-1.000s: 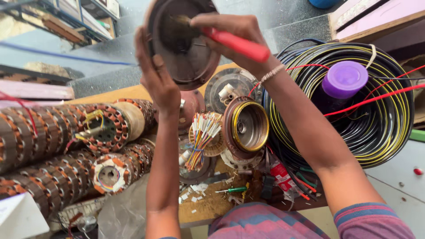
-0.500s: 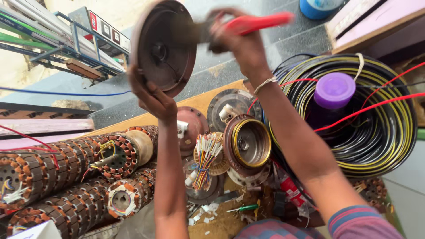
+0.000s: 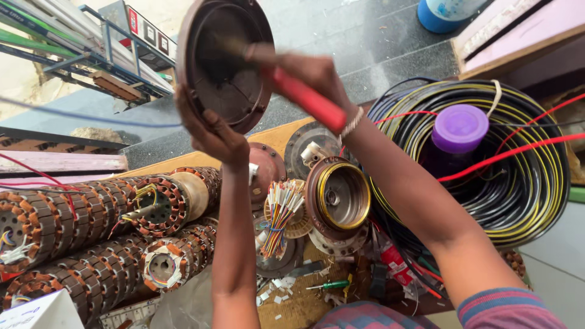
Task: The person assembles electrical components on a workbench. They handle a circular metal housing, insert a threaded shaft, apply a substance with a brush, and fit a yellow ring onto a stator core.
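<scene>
Head: left hand [image 3: 210, 131] grips round cover [image 3: 222, 61]; right hand [image 3: 311, 73] w/ red-handled tool [image 3: 308, 100].

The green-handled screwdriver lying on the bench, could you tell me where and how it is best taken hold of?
Grip the green-handled screwdriver by its green handle, coming from above: it lies flat on the bench, so fingers can pinch the thicker handle across its sides, while the thin shaft offers little hold.
</scene>
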